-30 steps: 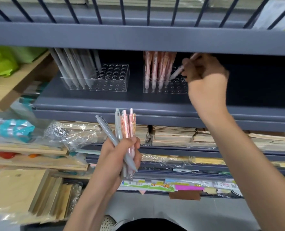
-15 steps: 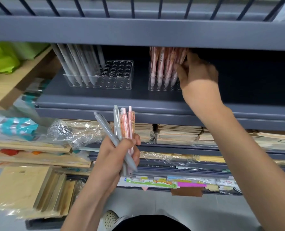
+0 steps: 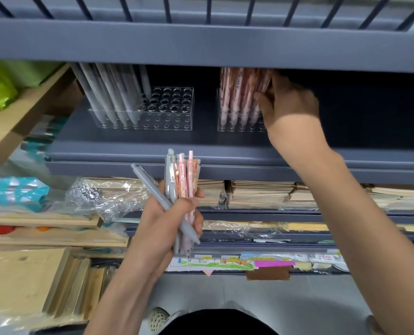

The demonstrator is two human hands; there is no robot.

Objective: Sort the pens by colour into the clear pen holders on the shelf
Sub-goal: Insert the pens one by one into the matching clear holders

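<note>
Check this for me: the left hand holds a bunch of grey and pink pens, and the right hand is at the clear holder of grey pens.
One slip: the head view shows the right hand at the clear plastic holder of pink patterned pens, not grey ones. The left hand does hold the bunch of grey and pink pens.

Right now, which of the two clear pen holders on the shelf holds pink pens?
The right holder, beside the right hand, holds pink pens; the left holder holds grey pens.

Stationery shop, grey display shelves (image 3: 201,163), stacked wrapped notebooks (image 3: 261,193)
</note>
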